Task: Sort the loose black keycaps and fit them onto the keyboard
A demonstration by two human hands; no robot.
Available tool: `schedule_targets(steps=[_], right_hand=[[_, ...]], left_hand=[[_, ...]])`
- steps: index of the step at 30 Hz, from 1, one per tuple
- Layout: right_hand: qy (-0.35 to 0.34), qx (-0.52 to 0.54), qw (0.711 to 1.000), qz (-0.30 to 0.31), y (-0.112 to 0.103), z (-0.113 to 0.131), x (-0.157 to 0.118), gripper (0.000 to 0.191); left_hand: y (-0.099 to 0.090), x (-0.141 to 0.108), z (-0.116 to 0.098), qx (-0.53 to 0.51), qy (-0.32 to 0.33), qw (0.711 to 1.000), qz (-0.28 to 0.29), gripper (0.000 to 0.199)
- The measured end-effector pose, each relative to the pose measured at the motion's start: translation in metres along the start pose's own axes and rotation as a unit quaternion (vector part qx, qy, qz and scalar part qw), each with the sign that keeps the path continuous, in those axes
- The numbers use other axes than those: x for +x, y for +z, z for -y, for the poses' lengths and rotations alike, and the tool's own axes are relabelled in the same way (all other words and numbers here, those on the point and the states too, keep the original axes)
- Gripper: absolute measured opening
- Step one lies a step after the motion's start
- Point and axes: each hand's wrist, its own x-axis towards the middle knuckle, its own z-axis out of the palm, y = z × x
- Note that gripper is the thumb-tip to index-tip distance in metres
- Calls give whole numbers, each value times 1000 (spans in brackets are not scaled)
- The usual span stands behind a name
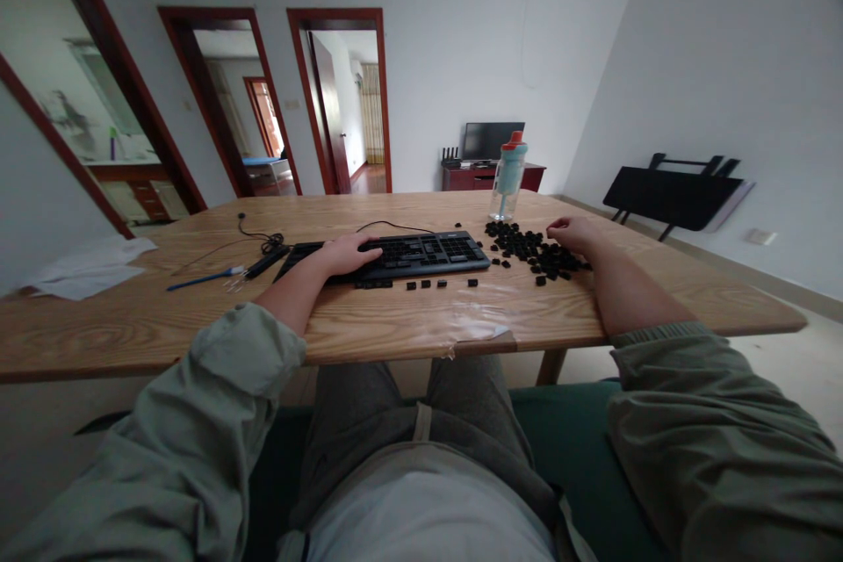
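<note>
A black computer keyboard [421, 255] lies on the wooden table with many of its keycaps off. My left hand [349, 255] rests flat over its left part, fingers stretched out, and covers some of the keys. To the right of the keyboard spreads a loose pile of black keycaps [527, 246]. Above the pile's right edge is my right hand [576, 234], its fingers curled and pinched together; whatever they hold is too small to make out. Several single keycaps [425, 284] are lined up along the keyboard's near edge.
A clear bottle with a red lid [507, 180] stands behind the keycap pile. Left of the keyboard lie a blue-handled brush [204, 278], a coiled black cable [271, 241] and white paper [92, 268]. Clear tape [478, 316] covers part of the table's near edge.
</note>
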Motion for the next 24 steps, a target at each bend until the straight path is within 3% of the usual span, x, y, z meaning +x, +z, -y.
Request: schedule_targets(steps=[9, 18, 21, 24], right_hand=[[22, -3, 999, 27, -1, 3, -4, 25], [11, -12, 999, 35, -2, 5, -5, 25], [-8, -22, 998, 51, -4, 6, -6, 22], [-62, -42, 997, 24, -9, 15, -10, 21]], left_hand=[[10, 7, -4, 51, -37, 998, 25, 66], [10, 19, 7, 62, -35, 996, 51, 67], [9, 24, 13, 69, -37, 995, 57, 67], [8, 28, 16, 70, -22, 995, 67, 63]])
